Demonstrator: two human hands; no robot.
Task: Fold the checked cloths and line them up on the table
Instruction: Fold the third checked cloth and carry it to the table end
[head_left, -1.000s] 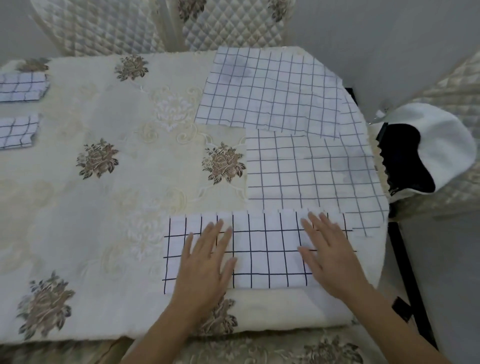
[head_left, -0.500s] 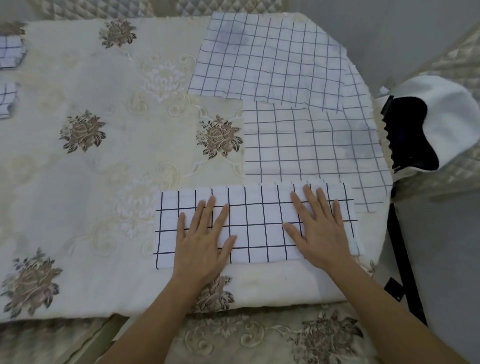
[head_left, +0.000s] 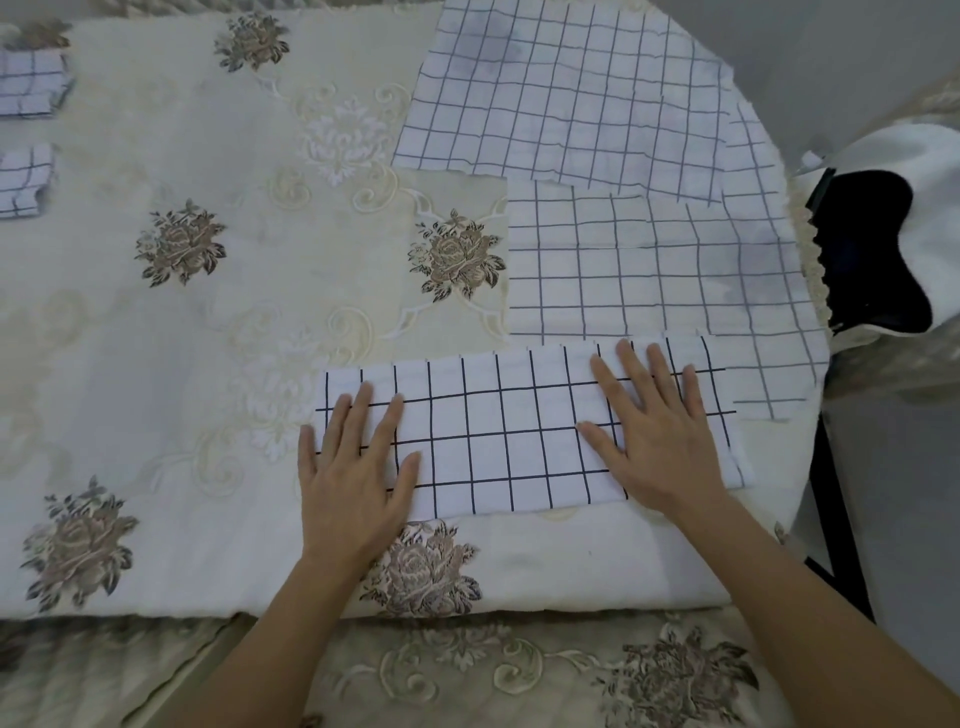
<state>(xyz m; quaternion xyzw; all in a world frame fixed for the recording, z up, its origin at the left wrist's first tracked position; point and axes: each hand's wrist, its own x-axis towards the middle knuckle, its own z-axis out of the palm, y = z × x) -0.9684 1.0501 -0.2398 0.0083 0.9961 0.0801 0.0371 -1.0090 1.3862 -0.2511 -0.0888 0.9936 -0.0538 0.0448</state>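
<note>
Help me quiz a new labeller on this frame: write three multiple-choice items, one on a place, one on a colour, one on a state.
1. Where do the two small folded cloths lie on the table?
A. far left edge
B. near right corner
C. the middle

2. What colour are the grid lines on the long folded strip?
A. red
B. dark
C. green

3. How do the left hand and right hand meet the strip?
A. pinching its corners
B. hovering above it
C. flat on it, fingers straight

Key: 1 A, both sit at the picture's left edge; 2 B, the lines look near black on white; 3 C, both palms lie on the strip's ends.
</note>
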